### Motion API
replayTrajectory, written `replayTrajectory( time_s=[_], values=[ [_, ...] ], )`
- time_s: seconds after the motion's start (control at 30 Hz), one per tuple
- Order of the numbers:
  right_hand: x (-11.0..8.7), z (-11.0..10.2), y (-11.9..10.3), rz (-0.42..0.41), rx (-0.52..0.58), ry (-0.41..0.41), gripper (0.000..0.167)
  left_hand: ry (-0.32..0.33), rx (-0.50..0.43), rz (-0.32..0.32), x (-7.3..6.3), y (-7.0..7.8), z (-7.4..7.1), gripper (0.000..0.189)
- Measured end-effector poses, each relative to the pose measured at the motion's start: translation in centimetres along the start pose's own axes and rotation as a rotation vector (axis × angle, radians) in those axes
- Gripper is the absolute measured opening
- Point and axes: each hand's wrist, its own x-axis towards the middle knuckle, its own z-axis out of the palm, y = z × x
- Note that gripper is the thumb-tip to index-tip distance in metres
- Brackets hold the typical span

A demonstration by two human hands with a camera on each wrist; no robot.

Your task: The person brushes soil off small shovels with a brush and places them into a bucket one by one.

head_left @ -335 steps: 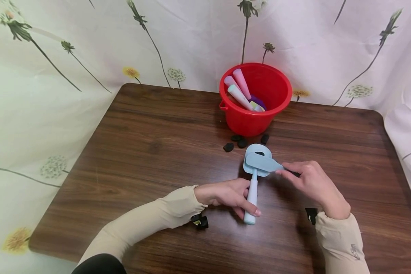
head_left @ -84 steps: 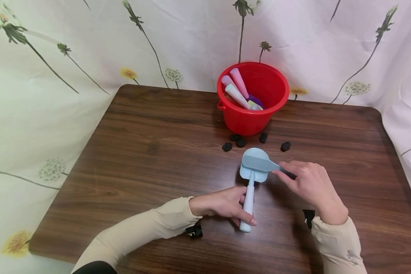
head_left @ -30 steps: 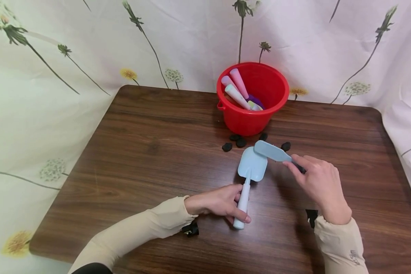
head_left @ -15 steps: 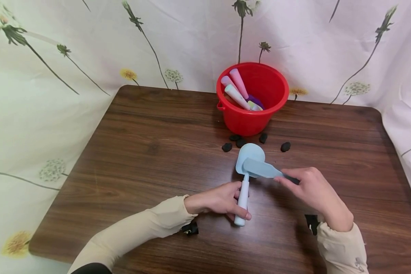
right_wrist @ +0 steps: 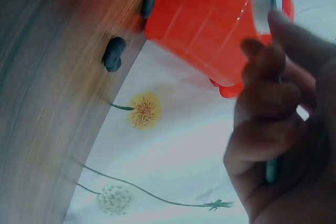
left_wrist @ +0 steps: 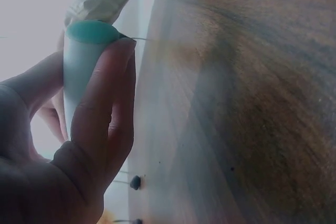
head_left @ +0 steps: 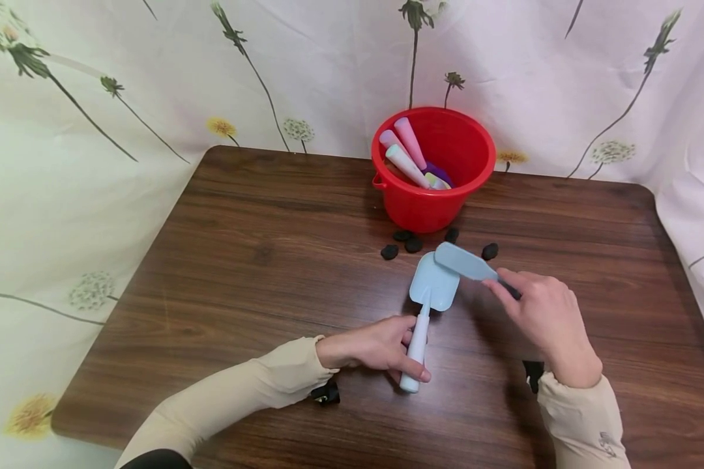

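Note:
My left hand [head_left: 381,345] grips the pale handle of a light blue toy shovel [head_left: 425,306], whose blade lies flat on the brown table [head_left: 258,273]. The left wrist view shows the fingers [left_wrist: 100,124] curled round the shovel handle [left_wrist: 81,61]. My right hand [head_left: 534,306] pinches a light blue spatula [head_left: 463,262] by its dark handle. The spatula's blade reaches over the far right corner of the shovel's blade. Several black pebbles [head_left: 407,243] lie just beyond the shovel, and one pebble [head_left: 489,251] sits right of the spatula. In the right wrist view the fingers [right_wrist: 262,129] wrap the spatula stem.
A red bucket [head_left: 434,195] stands at the table's far edge, holding pink and pale tool handles [head_left: 407,153]; it also fills the right wrist view [right_wrist: 205,19]. A flowered cloth [head_left: 94,98] hangs behind and around the table.
The right hand swung the spatula from across the shovel's blade back toward the pebbles near the bucket. The left hand turned the shovel slightly, so its blade shifted a little right.

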Motion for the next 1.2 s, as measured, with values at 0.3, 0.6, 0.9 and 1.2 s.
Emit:
replayTrajectory(
  time_s=[0.3, 0.6, 0.9, 1.2],
  values=[
    [0.03, -0.09, -0.01, -0.026, 0.097, 0.016, 0.026, 0.013, 0.005, 0.011, 0.09, 0.12, -0.09, 0.041],
    [-0.36, -0.44, -0.67, -0.077, 0.216, -0.209, 0.021, 0.050, 0.032, 0.007, 0.13, 0.32, -0.53, 0.042],
    [-0.24, -0.08, -0.42, -0.048, 0.176, -0.190, 0.022, 0.005, 0.017, 0.038, -0.03, 0.27, -0.41, 0.040],
    [-0.02, 0.31, 0.00, -0.079, 0.088, -0.017, 0.031, -0.022, 0.021, 0.011, -0.23, 0.25, -0.32, 0.039]
  ],
)
